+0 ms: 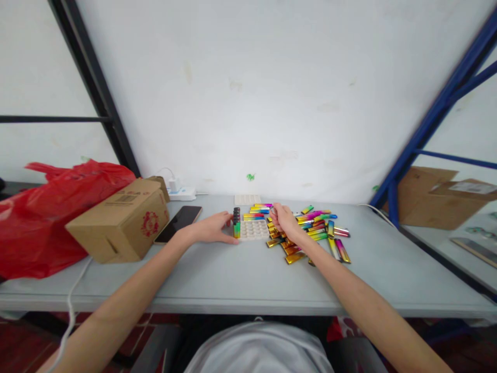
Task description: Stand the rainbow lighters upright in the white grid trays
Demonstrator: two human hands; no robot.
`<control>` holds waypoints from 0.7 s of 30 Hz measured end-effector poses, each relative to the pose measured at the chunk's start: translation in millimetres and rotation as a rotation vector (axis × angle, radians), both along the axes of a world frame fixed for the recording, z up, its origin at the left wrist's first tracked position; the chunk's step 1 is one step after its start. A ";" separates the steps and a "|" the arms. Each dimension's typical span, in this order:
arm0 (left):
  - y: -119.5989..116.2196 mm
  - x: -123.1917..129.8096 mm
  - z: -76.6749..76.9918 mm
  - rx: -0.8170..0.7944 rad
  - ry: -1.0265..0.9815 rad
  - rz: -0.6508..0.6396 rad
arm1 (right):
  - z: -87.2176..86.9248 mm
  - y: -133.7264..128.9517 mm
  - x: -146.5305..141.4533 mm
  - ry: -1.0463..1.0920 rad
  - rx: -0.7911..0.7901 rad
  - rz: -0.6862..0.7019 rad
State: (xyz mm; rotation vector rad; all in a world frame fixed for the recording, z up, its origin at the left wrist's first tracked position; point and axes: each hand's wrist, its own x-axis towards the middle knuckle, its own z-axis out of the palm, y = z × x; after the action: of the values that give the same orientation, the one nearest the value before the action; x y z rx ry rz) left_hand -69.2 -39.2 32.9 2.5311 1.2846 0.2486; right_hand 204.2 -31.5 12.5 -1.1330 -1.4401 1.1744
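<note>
A white tray with round pockets point(254, 229) lies on the table, with a column of upright lighters point(236, 223) along its left side, black-topped with shiny green and yellow bodies. My left hand point(213, 228) rests beside that column, thumb and fingers spread at the tray's left edge. My right hand point(285, 221) is closed just right of the tray, over a heap of shiny multicoloured lighters point(316, 230). Something with a small silvery end shows at its fingertips, probably a lighter; the rest is hidden. A few lighters point(256, 212) lie flat behind the tray.
A second white tray point(247, 199) lies against the wall. To the left are a dark phone point(178, 224), a cardboard box point(120, 220), a red plastic bag point(50, 217) and a white power strip point(182, 194). A blue metal frame point(423, 129) stands right.
</note>
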 end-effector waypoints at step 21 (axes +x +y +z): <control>-0.8 -3.4 0.5 -0.086 -0.093 -0.027 | 0.8 -7.0 -16.2 -0.071 0.373 0.128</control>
State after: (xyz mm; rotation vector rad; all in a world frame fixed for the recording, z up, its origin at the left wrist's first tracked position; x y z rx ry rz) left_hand -72.6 -40.0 33.4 2.4337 1.1989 0.2957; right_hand 188.0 -38.4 13.2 -0.8393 -1.7216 0.9069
